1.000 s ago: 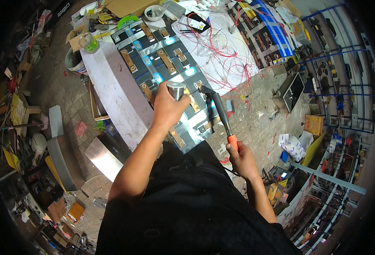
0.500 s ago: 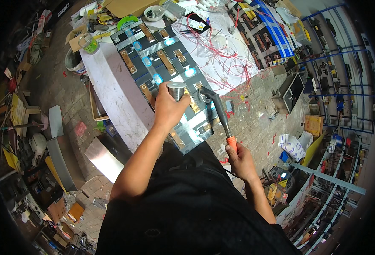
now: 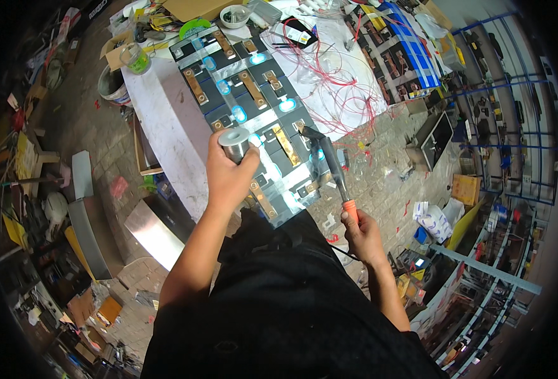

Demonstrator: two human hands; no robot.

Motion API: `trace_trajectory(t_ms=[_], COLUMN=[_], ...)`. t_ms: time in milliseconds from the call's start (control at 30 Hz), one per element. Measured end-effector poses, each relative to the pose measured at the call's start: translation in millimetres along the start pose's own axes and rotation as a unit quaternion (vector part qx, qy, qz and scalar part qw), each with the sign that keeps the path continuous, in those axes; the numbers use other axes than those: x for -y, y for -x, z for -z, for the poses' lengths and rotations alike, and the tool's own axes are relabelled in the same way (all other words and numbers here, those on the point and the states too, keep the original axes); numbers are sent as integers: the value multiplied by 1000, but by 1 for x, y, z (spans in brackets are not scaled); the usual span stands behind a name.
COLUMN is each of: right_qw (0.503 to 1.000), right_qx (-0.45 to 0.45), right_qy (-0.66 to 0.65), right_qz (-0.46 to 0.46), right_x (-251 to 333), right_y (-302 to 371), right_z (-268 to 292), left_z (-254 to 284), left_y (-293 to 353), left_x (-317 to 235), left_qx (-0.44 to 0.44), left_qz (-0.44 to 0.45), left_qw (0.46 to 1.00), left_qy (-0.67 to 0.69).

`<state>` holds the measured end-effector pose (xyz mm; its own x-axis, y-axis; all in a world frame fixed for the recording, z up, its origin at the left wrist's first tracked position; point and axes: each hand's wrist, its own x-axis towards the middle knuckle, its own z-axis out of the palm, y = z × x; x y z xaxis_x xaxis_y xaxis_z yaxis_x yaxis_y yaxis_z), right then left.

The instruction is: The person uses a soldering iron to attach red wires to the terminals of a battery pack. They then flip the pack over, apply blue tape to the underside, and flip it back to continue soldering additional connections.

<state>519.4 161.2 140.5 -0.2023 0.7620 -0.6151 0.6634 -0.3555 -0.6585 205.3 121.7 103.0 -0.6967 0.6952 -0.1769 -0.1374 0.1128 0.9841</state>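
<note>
My left hand [image 3: 230, 175] is closed round a spool of solder wire [image 3: 234, 144], held over the left edge of a battery pack [image 3: 254, 117]. The pack is made of dark cells with copper busbars [image 3: 286, 146] and clear tape across them. In my right hand [image 3: 362, 235] is a large soldering iron [image 3: 334, 169], gripped by its orange handle. Its bent dark head reaches a small terminal near the pack's right edge; whether the tip touches it I cannot tell. A faint haze shows beside the iron.
The pack lies on a white-covered table [image 3: 159, 120]. Thin red wires [image 3: 336, 82] are tangled to its right, with a second, blue-sided battery pack [image 3: 412, 50] beyond. A green plastic bowl [image 3: 194, 27] and a glass jar [image 3: 135, 59] stand at the far left. Blue shelving [image 3: 506, 82] lines the right.
My left hand has moved left with the solder spool, uncovering a busbar on the pack. The soldering iron has shifted slightly right, its head still at the pack's right edge.
</note>
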Motion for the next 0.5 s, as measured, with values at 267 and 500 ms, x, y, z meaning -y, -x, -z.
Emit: trace_trajectory(t_ms=[267, 500], right_qw=[1000, 998], right_qx=[-2, -9], right_qy=[25, 65], right_qz=[16, 4], right_x=[2, 5], right_y=[-2, 0], right_z=[5, 5], left_z=[30, 64], left_y=[17, 34], left_x=[22, 39], left_qx=[-25, -66], left_qz=[-56, 21], left_qw=[998, 997], left_qy=[13, 30])
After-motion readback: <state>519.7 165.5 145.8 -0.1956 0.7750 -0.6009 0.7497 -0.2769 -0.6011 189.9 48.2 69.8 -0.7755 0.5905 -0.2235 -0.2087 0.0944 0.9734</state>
